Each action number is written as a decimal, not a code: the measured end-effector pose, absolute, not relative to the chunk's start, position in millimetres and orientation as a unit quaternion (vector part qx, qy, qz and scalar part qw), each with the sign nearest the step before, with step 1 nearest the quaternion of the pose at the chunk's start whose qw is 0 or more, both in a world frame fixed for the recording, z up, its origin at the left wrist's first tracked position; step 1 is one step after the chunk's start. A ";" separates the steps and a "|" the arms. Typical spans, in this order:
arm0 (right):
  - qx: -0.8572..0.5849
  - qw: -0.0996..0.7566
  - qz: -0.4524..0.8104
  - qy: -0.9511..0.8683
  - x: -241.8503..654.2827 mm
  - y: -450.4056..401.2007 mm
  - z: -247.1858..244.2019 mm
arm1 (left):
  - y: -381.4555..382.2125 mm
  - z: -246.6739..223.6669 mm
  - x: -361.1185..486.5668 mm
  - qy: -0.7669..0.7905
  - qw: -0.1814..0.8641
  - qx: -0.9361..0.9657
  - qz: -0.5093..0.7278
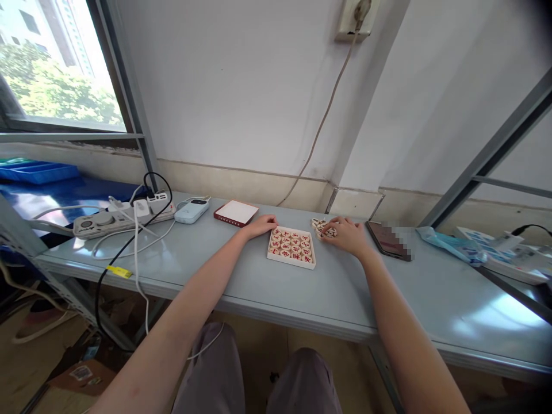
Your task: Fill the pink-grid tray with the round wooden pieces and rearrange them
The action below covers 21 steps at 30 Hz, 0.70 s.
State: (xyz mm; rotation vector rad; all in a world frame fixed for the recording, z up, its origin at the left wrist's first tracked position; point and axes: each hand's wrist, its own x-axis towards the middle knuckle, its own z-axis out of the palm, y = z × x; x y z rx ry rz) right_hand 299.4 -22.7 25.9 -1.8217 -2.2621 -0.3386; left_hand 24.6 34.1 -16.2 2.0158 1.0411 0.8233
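Observation:
A shallow white box (313, 261) holds rows of round Chinese chess pieces (292, 246) with red characters. My left hand (261, 225) is at the box's far left corner, its fingers curled closed against the edge. To the right of the box, loose Chinese chess pieces (318, 224) with dark characters lie close together on the table. My right hand (345, 234) bends over them, fingertips closed down on a piece; the fingers partly cover the group.
A dark red box lid (236, 213) with a white inside lies behind my left forearm. Farther left are a light blue device (192, 211) and a power strip (123, 218) with cables. A phone (389, 240) lies right of my right hand, near a blue plastic packet (451, 246).

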 end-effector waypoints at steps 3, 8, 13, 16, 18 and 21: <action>-0.607 0.132 -0.092 -0.778 297.5 -22.0 27.2 | 34.9 -16.9 24.3 0.402 0.358 0.779 0.320; -0.537 0.163 -0.049 -0.826 282.5 -22.3 27.1 | 38.1 -20.5 24.0 0.402 0.354 0.781 0.321; -0.523 0.119 -0.059 -0.842 271.4 -26.2 24.3 | 40.5 -22.9 24.2 0.400 0.348 0.783 0.324; -0.526 0.117 -0.049 -0.841 271.5 -25.8 23.2 | 40.7 -22.8 24.1 0.401 0.351 0.783 0.321; -0.525 0.118 -0.028 -0.842 272.8 -24.2 22.6 | 40.7 -23.0 23.7 0.399 0.355 0.781 0.323; -0.528 0.127 -0.003 -0.840 274.7 -21.5 21.3 | 40.9 -23.8 23.1 0.393 0.361 0.781 0.325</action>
